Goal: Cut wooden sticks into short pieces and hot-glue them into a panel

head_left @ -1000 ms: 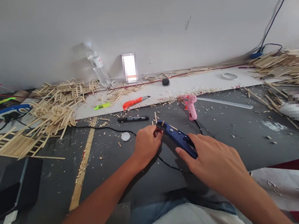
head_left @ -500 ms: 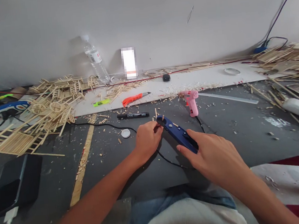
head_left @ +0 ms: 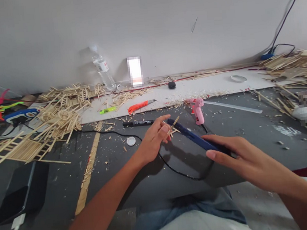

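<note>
My right hand (head_left: 241, 151) is wrapped round a long dark blue hand tool (head_left: 196, 137), whose kind I cannot make out. The tool slants up and left, its tip close to my left fingers. A short thin wooden stick (head_left: 175, 123) stands at a slant by that tip. My left hand (head_left: 155, 138) has thumb and fingers closed at the lower end of this stick, with the index finger stretched forward. Whether the stick touches the tool is not clear. A black marker (head_left: 138, 123) lies just behind my left hand, and a pink glue gun (head_left: 198, 110) stands behind the tool.
Piles of wooden stick pieces (head_left: 58, 117) lie at the left, more at the far right. An orange utility knife (head_left: 141, 106) and a black case (head_left: 171, 85) rest on a white board (head_left: 221, 83). A black cable (head_left: 175, 169) crosses the table. A bottle (head_left: 104, 71) leans on the wall.
My right hand and the blue tool have moved right and down. The tool has turned onto its edge. My left hand has shifted slightly right, its index finger now stretched out. The view has tilted up slightly.
</note>
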A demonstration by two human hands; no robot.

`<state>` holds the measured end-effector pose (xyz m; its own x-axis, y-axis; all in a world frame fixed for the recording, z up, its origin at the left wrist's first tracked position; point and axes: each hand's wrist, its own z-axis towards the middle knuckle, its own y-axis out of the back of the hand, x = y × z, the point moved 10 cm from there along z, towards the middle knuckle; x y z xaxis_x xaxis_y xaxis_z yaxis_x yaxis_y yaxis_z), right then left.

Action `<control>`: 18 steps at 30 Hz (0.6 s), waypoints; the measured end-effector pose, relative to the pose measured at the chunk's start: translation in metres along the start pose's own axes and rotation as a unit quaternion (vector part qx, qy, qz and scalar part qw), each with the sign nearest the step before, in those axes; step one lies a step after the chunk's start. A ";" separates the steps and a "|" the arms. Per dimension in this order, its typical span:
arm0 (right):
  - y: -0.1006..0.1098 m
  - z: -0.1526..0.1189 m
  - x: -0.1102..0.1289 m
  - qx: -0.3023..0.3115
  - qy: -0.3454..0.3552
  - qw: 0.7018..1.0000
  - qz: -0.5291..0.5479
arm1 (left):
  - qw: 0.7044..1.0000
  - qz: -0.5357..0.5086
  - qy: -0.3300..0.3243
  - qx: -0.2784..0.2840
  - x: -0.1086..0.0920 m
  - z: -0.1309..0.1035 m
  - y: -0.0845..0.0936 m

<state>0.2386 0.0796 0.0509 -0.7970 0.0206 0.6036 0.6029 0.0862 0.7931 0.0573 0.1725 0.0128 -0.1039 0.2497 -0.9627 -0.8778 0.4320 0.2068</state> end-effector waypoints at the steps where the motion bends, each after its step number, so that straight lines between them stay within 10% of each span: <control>1: -0.004 0.001 0.000 0.023 0.023 0.999 0.011 | 0.999 -0.035 0.012 0.031 -0.001 0.000 -0.005; 11: -0.030 0.031 0.012 0.064 0.131 0.971 -0.192 | 0.971 -0.162 0.164 0.064 0.016 0.003 -0.011; 18: -0.030 0.061 0.020 0.004 0.105 0.959 -0.264 | 0.984 -0.066 0.151 -0.061 0.008 0.015 0.018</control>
<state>0.2022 0.1377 0.0344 -0.9657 -0.2290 0.1223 0.1169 0.0369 0.9925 0.0475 0.1952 0.0111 -0.1026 -0.0783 -0.9916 -0.9405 0.3324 0.0711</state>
